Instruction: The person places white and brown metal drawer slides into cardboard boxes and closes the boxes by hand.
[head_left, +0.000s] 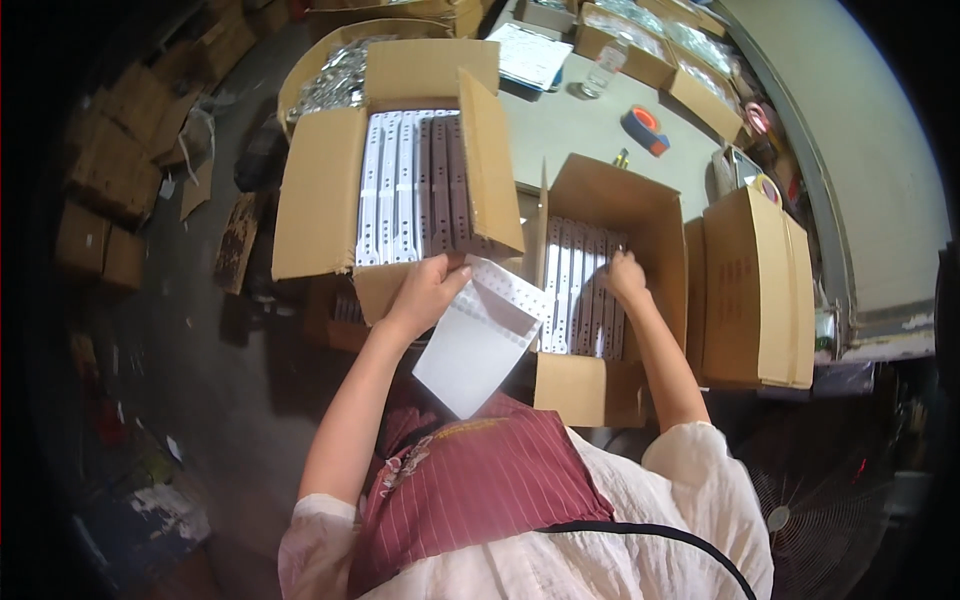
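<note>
1. The white paper sheet (478,340) hangs at centre, pinched at its upper edge by the left hand (425,290).
2. At three o'clock from it, the right hand (626,277) presses curled fingers onto white strips (580,290) inside the open box (640,215); whether it grips one I cannot tell.
3. At eleven o'clock stands a second open box (325,190) packed with strips.
4. At one o'clock, a tape roll (645,128) lies on the grey table (570,125).

Your right hand (627,277) reaches into the open carton (610,300), so its fingers are hidden among the white strips (580,290). Beyond that carton, the small yellow item (621,158) on the counter (580,125) is too small to identify.
</note>
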